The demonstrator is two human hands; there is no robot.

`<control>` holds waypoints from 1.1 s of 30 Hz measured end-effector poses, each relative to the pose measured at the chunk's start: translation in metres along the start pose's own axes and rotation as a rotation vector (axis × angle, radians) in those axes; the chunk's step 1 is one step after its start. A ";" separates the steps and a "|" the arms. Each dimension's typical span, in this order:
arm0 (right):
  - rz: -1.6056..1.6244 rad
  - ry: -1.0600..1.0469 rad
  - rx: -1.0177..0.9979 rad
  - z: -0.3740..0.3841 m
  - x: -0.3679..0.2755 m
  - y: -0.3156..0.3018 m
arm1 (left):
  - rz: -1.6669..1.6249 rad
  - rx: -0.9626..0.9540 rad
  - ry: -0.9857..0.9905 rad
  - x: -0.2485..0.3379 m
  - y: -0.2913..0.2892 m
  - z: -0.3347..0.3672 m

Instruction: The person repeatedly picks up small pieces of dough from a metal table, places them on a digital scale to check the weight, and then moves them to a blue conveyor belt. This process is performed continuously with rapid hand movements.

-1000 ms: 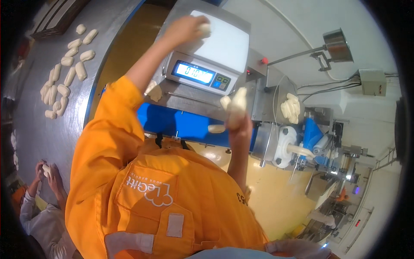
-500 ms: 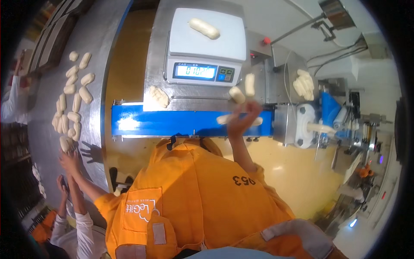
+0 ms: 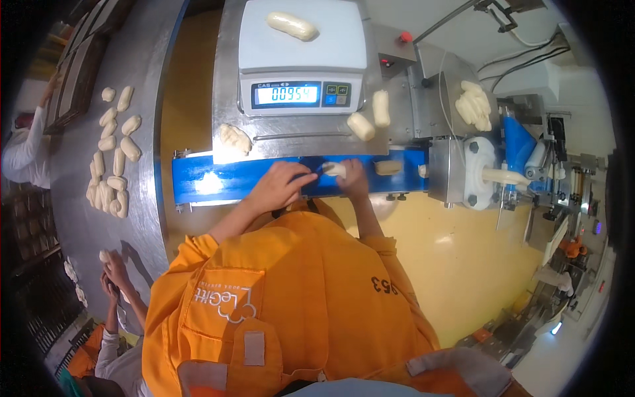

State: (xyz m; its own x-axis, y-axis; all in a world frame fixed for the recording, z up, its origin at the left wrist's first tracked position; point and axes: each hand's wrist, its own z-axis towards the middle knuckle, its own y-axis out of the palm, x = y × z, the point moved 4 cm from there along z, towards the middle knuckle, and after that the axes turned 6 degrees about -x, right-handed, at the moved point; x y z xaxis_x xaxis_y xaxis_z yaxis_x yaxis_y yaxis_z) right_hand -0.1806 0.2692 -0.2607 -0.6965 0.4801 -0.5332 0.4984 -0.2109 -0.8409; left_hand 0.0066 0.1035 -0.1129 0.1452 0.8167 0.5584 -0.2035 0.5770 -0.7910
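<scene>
My right hand has its fingers wrapped on a pale dough piece over the blue conveyor belt. Just left of it is my left hand, with its fingers curled together and pointing toward that piece. Something dark shows by its fingertips; what it grips, if anything, I cannot make out. Another dough log lies on the belt to the right. One more dough log rests on the white scale, whose display is lit.
Two dough logs and a lumpy dough piece lie beside the scale. On the left steel table are several dough logs. Another person's hands hold dough there. A dough machine stands right, with dough at its nozzle.
My left hand has come from the left table to the belt. My right hand has lowered onto the dough piece. The scale's reading has changed, and the view has shifted somewhat.
</scene>
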 end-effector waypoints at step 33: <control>0.243 -0.488 0.427 0.165 -0.243 -0.302 | 0.328 -0.062 -0.258 -0.116 -0.209 0.180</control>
State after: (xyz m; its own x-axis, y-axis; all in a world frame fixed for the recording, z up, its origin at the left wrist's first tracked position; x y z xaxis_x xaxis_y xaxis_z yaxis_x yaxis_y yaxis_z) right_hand -0.2467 0.0759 0.1077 -0.7935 -0.0399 -0.6073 0.4923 -0.6288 -0.6019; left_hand -0.1420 -0.1118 0.0329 -0.1663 0.9352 0.3128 -0.1388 0.2918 -0.9463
